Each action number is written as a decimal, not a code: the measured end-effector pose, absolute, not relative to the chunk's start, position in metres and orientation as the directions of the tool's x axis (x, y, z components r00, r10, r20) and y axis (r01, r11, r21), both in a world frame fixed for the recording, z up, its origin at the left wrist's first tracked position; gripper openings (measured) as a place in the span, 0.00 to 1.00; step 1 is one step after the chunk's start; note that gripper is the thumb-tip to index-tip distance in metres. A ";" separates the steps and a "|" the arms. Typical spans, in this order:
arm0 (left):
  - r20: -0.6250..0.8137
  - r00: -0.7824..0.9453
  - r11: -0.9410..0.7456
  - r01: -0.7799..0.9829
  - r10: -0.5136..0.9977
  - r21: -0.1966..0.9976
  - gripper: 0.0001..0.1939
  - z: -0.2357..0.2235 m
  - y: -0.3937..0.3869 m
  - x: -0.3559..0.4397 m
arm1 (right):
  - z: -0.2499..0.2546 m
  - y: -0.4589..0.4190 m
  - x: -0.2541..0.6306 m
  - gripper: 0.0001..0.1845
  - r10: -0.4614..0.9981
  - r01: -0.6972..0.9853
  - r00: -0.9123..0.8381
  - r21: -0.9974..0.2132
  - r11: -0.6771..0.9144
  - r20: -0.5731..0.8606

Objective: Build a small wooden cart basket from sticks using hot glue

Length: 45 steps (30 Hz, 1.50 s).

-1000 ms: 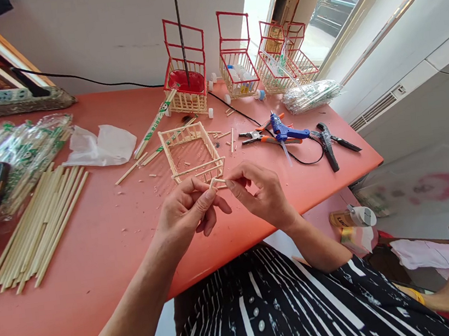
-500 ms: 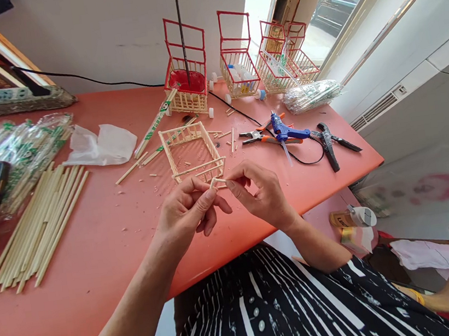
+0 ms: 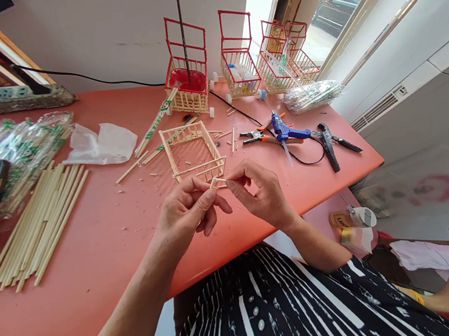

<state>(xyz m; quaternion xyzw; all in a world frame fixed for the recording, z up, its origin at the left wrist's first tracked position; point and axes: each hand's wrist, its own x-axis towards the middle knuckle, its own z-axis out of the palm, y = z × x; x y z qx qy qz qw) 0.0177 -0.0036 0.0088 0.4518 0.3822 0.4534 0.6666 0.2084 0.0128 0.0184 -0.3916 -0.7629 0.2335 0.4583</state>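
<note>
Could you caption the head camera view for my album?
Two hands join small wooden sticks beside an open stick frame.

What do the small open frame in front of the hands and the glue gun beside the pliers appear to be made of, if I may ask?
Frame: apparently unpainted wood or bamboo, matte; pale, straw-coloured sticks show.

Glue gun: probably hard plastic, given its evenly blue, moulded-looking body.

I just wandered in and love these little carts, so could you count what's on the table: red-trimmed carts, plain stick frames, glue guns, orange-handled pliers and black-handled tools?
Red-trimmed carts: 4
Plain stick frame: 1
Glue gun: 1
Orange-handled pliers: 1
Black-handled tool: 1
Total: 8
</note>
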 end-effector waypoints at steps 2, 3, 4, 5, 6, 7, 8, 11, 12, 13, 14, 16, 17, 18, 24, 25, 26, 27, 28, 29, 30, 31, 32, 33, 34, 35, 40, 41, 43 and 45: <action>-0.097 0.303 0.180 -0.261 0.948 0.948 0.20 0.008 -0.003 0.017 | 0.018 0.013 0.208 0.07 0.809 0.373 -0.273 -0.718 0.588 0.521; -0.097 0.305 0.181 -0.262 0.948 0.948 0.20 0.008 -0.003 0.017 | 0.019 0.013 0.208 0.07 0.807 0.368 -0.272 -0.718 0.591 0.525; -0.097 0.306 0.182 -0.263 0.947 0.947 0.20 0.008 -0.003 0.017 | 0.018 0.013 0.208 0.07 0.806 0.366 -0.270 -0.718 0.592 0.527; -0.097 0.307 0.183 -0.265 0.947 0.947 0.20 0.008 -0.003 0.017 | 0.018 0.013 0.208 0.06 0.806 0.367 -0.269 -0.718 0.591 0.527; -0.097 0.307 0.183 -0.265 0.947 0.947 0.20 0.008 -0.003 0.017 | 0.018 0.013 0.208 0.06 0.809 0.372 -0.266 -0.718 0.588 0.525; -0.098 0.305 0.183 -0.264 0.947 0.947 0.20 0.007 -0.003 0.017 | 0.018 0.013 0.208 0.06 0.812 0.378 -0.264 -0.719 0.584 0.521; -0.098 0.304 0.182 -0.264 0.948 0.947 0.20 0.007 -0.003 0.017 | 0.018 0.012 0.207 0.06 0.815 0.384 -0.262 -0.719 0.579 0.517; -0.100 0.303 0.183 -0.258 0.948 0.949 0.21 0.007 -0.003 0.017 | 0.017 0.012 0.207 0.06 0.820 0.396 -0.260 -0.718 0.572 0.510; -0.101 0.305 0.183 -0.257 0.947 0.949 0.21 0.007 -0.003 0.017 | 0.017 0.012 0.207 0.06 0.820 0.396 -0.260 -0.719 0.572 0.509; -0.101 0.306 0.184 -0.256 0.947 0.949 0.21 0.007 -0.003 0.017 | 0.017 0.012 0.207 0.06 0.820 0.395 -0.260 -0.719 0.572 0.509; -0.100 0.306 0.182 -0.255 0.947 0.949 0.21 0.007 -0.003 0.017 | 0.017 0.013 0.207 0.06 0.821 0.394 -0.260 -0.720 0.571 0.509; -0.096 0.305 0.179 -0.254 0.947 0.951 0.21 0.007 -0.003 0.017 | 0.016 0.013 0.207 0.07 0.820 0.392 -0.262 -0.720 0.573 0.509; -0.096 0.305 0.178 -0.252 0.947 0.951 0.21 0.007 -0.003 0.018 | 0.016 0.012 0.207 0.07 0.819 0.391 -0.263 -0.720 0.573 0.509; -0.096 0.305 0.177 -0.250 0.948 0.952 0.21 0.007 -0.003 0.018 | 0.017 0.012 0.208 0.07 0.819 0.389 -0.264 -0.721 0.574 0.509; -0.095 0.318 0.176 -0.238 0.943 0.955 0.20 0.008 -0.004 0.018 | 0.017 0.012 0.209 0.07 0.816 0.370 -0.273 -0.728 0.578 0.509; -0.095 0.320 0.176 -0.236 0.943 0.956 0.19 0.008 -0.004 0.018 | 0.017 0.012 0.209 0.07 0.817 0.370 -0.274 -0.729 0.576 0.507; -0.096 0.322 0.177 -0.233 0.942 0.956 0.19 0.008 -0.004 0.018 | 0.017 0.012 0.210 0.07 0.818 0.369 -0.275 -0.731 0.574 0.504; -0.098 0.323 0.178 -0.231 0.942 0.957 0.19 0.008 -0.004 0.018 | 0.017 0.012 0.210 0.07 0.820 0.368 -0.277 -0.733 0.573 0.502; -0.099 0.325 0.180 -0.229 0.940 0.957 0.19 0.007 -0.003 0.018 | 0.016 0.012 0.210 0.07 0.821 0.365 -0.278 -0.735 0.571 0.499; -0.100 0.327 0.182 -0.229 0.940 0.956 0.19 0.007 -0.003 0.018 | 0.016 0.012 0.211 0.07 0.822 0.361 -0.278 -0.739 0.569 0.497; -0.101 0.330 0.183 -0.229 0.939 0.956 0.19 0.006 -0.003 0.018 | 0.016 0.012 0.211 0.07 0.824 0.359 -0.277 -0.742 0.567 0.495; -0.100 0.332 0.183 -0.231 0.938 0.956 0.19 0.006 -0.003 0.018 | 0.016 0.012 0.211 0.07 0.825 0.357 -0.277 -0.744 0.564 0.493; -0.099 0.335 0.183 -0.231 0.937 0.955 0.19 0.005 -0.003 0.018 | 0.016 0.012 0.212 0.07 0.825 0.355 -0.276 -0.746 0.564 0.492; -0.098 0.337 0.183 -0.231 0.936 0.956 0.19 0.005 -0.003 0.018 | 0.016 0.012 0.212 0.07 0.826 0.352 -0.275 -0.748 0.563 0.492; -0.099 0.338 0.183 -0.229 0.936 0.956 0.19 0.004 -0.004 0.018 | 0.015 0.012 0.212 0.07 0.827 0.347 -0.272 -0.752 0.561 0.491; -0.099 0.337 0.182 -0.227 0.936 0.957 0.19 0.004 -0.004 0.018 | 0.015 0.013 0.212 0.07 0.828 0.340 -0.272 -0.756 0.559 0.490; -0.112 0.320 0.185 -0.208 0.941 0.960 0.20 0.003 -0.002 0.019 | 0.011 0.017 0.212 0.07 0.840 0.307 -0.272 -0.785 0.539 0.470; -0.116 0.316 0.187 -0.204 0.942 0.961 0.21 0.002 -0.001 0.020 | 0.010 0.018 0.212 0.07 0.842 0.304 -0.272 -0.789 0.535 0.466; -0.124 0.311 0.192 -0.197 0.942 0.962 0.21 0.003 0.000 0.020 | 0.007 0.020 0.211 0.07 0.846 0.301 -0.271 -0.794 0.528 0.460; -0.134 0.311 0.200 -0.190 0.941 0.961 0.22 0.003 0.001 0.021 | 0.005 0.021 0.211 0.08 0.843 0.296 -0.273 -0.794 0.532 0.463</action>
